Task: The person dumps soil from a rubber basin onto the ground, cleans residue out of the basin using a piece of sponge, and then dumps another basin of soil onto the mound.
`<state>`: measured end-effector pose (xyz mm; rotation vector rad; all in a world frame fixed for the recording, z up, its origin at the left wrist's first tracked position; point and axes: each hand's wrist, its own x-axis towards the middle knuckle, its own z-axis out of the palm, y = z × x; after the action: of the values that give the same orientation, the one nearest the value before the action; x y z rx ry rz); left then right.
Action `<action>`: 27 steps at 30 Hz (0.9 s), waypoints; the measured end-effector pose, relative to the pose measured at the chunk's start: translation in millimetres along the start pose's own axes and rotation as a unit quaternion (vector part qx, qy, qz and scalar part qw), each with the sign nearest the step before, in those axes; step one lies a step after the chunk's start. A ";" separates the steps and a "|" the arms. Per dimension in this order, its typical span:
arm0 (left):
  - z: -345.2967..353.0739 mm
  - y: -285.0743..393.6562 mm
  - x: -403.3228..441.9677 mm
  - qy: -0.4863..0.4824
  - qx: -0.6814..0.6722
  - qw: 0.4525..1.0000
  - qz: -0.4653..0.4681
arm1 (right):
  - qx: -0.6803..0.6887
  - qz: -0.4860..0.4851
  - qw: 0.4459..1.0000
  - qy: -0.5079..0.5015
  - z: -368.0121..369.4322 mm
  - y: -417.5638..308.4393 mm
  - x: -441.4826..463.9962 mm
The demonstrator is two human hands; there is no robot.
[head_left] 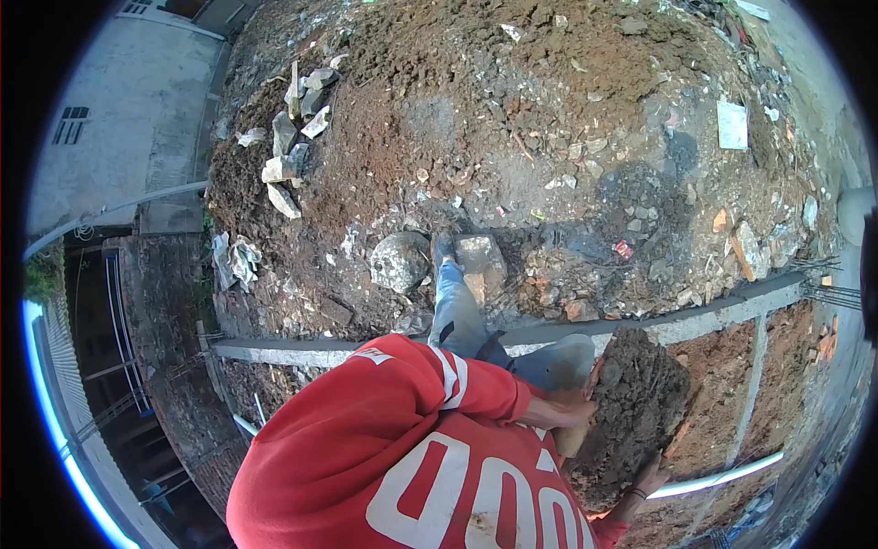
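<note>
A container heaped with dark, clumpy soil (633,412) is held in front of my body at the lower right. Only a thin strip of its orange-brown edge (678,440) shows, so its exact kind cannot be made out. My left hand (573,414) is closed on the near upper side of the container. On the lower side my right hand (651,478) grips the edge, its fingers partly hidden. Both arms are in red sleeves. One jeans-clad leg (460,306) reaches across a concrete beam (722,312), its foot beside a rounded stone (400,263).
Rubble and brown earth cover the ground beyond the beam. Several broken blocks (288,146) lie at the upper left. A squarish stone (482,263) sits beside the foot. A white pipe (716,479) lies at the lower right, and steel bars (828,291) stick out at the beam's right end.
</note>
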<state>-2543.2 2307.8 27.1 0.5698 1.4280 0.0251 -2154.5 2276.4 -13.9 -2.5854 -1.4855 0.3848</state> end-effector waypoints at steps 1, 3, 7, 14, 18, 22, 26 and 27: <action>-11.7 -3.2 3.3 -0.007 0.013 1.000 0.002 | 0.042 0.017 0.996 -0.076 -15.5 -56.4 -17.8; -24.0 -21.9 14.0 -0.024 -0.002 1.000 0.013 | 0.009 0.008 1.000 -0.029 3.0 -67.8 -37.3; -66.2 -47.9 13.2 -0.025 0.025 0.999 0.008 | 0.073 0.062 0.995 -0.032 11.5 -146.9 -62.5; -152.0 -107.1 -0.8 -0.058 -0.049 0.997 -0.004 | 0.002 -0.026 0.996 -0.083 12.1 -276.8 -88.7; -213.7 -130.0 -13.7 0.019 -0.168 0.986 0.009 | -0.039 -0.191 0.969 -0.152 23.1 -355.4 -69.7; -305.3 -152.0 -19.6 0.146 -0.282 0.948 0.001 | -0.033 -0.331 0.920 -0.208 58.2 -523.0 -68.0; -440.3 -211.8 61.3 0.398 -0.477 0.774 0.119 | 0.039 -0.405 0.857 -0.315 119.0 -739.3 -59.6; -510.1 -225.8 71.2 0.257 -0.608 0.733 0.166 | 0.082 -0.354 0.832 -0.420 161.7 -788.2 -28.5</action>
<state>-3079.2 2318.4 -142.5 -0.3450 1.4616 1.4089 -2867.6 2648.1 26.0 -1.5424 -2.3504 1.5526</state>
